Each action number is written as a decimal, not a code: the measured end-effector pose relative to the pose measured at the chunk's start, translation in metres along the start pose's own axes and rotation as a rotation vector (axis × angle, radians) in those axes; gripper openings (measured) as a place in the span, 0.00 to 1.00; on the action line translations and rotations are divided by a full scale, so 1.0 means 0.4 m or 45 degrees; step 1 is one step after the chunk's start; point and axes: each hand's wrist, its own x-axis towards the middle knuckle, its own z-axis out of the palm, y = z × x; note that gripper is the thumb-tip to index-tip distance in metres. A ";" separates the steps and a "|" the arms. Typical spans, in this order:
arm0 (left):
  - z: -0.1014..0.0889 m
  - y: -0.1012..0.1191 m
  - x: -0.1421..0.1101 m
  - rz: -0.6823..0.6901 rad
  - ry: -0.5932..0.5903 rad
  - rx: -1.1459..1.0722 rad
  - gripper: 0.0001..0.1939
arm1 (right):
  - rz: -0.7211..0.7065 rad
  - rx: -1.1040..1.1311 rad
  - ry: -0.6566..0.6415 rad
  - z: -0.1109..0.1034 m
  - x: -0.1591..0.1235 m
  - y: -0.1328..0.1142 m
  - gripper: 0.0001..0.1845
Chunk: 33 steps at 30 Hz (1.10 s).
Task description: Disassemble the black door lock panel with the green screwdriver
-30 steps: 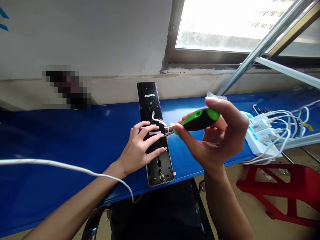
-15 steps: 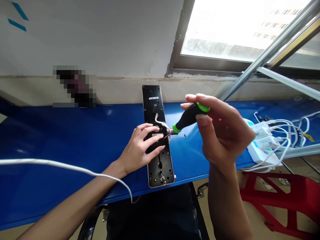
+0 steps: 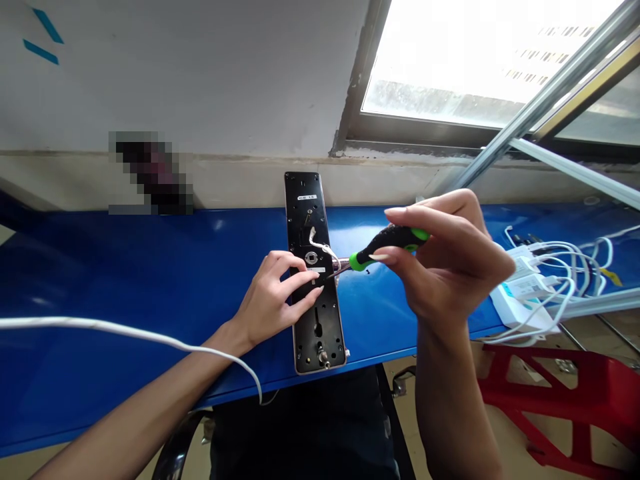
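Note:
A long black door lock panel point(image 3: 330, 323) lies back side up across the bench, with a round square-holed hub, white labels and a white cable point(image 3: 320, 241) on it. My left hand point(image 3: 267, 293) rests on its left side and middle, fingers spread and partly bent, thumb hidden. In my right hand point(image 3: 445, 253) is a screwdriver point(image 3: 387, 243) with a black and green handle, gripped between thumb and fingers. Its shaft slants down to the left, the tip at the panel close to my left fingertips. A small dark screw point(image 3: 369, 271) lies on the bench right of the panel.
The blue bench point(image 3: 125, 280) runs along the wall. At right, a white power strip point(image 3: 525, 313) carries several plugs and cables beside a metal frame. A red stool point(image 3: 590, 393) stands below. A white cable point(image 3: 175, 340) passes over my left forearm.
My left fingers have drawn back and bent, uncovering the hub. My right hand has shifted its grip on the screwdriver handle, whose tip stays at the panel. The view has turned slightly left.

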 end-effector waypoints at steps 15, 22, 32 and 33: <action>0.008 -0.005 -0.003 -0.045 -0.028 -0.071 0.10 | 0.156 0.122 -0.166 0.000 0.004 -0.013 0.17; 0.008 -0.005 -0.003 -0.037 -0.018 -0.068 0.11 | 0.054 0.105 -0.055 0.001 0.004 -0.019 0.20; 0.007 -0.003 -0.003 -0.051 -0.036 -0.066 0.11 | 0.080 0.090 -0.096 0.006 -0.001 -0.018 0.21; 0.007 -0.003 -0.004 -0.052 -0.037 -0.067 0.11 | 0.052 0.044 -0.064 0.006 -0.001 -0.017 0.20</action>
